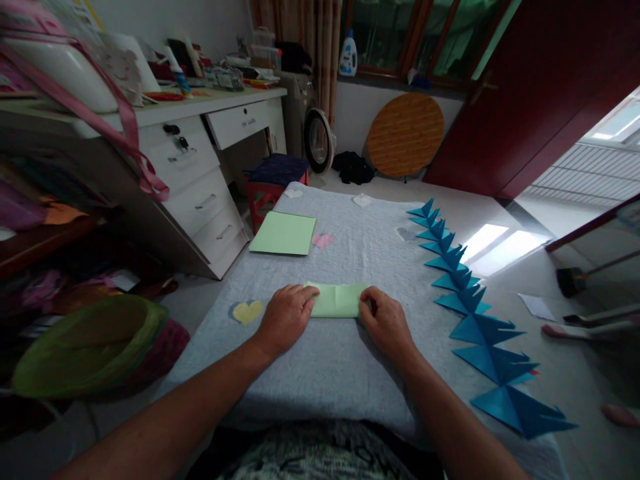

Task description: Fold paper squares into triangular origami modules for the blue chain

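Observation:
A light green sheet of paper (337,301), folded into a wide rectangle with a crease down its middle, lies on the cloth-covered table in front of me. My left hand (287,317) grips its left end between thumb and fingers. At the right end, my right hand (385,320) pinches the paper with curled fingers. Farther off to the left rests a stack of flat green paper (285,233). Along the table's right side runs a row of several folded blue paper cranes (463,300).
Pale cloth with heart patches covers the table (370,373). A white desk (200,200) with drawers stands at left, a stool (277,170) beyond the table, and a lined bin (95,347) on the floor at left. A round wooden board (406,135) leans on the back wall.

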{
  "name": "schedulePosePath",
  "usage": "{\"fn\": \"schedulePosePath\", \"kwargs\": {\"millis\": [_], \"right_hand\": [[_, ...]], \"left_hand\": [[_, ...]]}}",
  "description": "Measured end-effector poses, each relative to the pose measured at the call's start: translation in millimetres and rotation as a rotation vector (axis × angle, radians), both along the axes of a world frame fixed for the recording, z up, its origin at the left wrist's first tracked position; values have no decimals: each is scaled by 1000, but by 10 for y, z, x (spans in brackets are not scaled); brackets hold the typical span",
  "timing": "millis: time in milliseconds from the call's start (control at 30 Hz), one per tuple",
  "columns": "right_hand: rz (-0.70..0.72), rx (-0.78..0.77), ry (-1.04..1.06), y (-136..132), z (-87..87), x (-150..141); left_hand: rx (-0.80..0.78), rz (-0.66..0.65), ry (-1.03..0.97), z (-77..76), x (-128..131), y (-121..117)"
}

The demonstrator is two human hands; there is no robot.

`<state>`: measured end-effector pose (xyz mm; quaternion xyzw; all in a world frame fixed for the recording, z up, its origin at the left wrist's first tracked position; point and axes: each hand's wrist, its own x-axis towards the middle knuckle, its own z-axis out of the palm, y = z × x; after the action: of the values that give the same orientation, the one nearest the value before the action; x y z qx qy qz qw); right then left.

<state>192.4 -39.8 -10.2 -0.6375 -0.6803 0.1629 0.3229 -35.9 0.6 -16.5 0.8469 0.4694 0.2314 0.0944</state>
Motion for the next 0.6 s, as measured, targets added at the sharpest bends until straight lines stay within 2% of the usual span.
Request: {"fn": "schedulePosePath", "kwargs": {"millis": [267,467,600], "right_hand": [[-7,12,-54,24,-59,0],[-25,-10,-61,33,-72,-5],[-37,-40,-70,41,-65,-7]], "left_hand": [[-58,40,61,23,22,3],[-14,51,59,11,30,9],[-48,68,85,31,49,6]]}}
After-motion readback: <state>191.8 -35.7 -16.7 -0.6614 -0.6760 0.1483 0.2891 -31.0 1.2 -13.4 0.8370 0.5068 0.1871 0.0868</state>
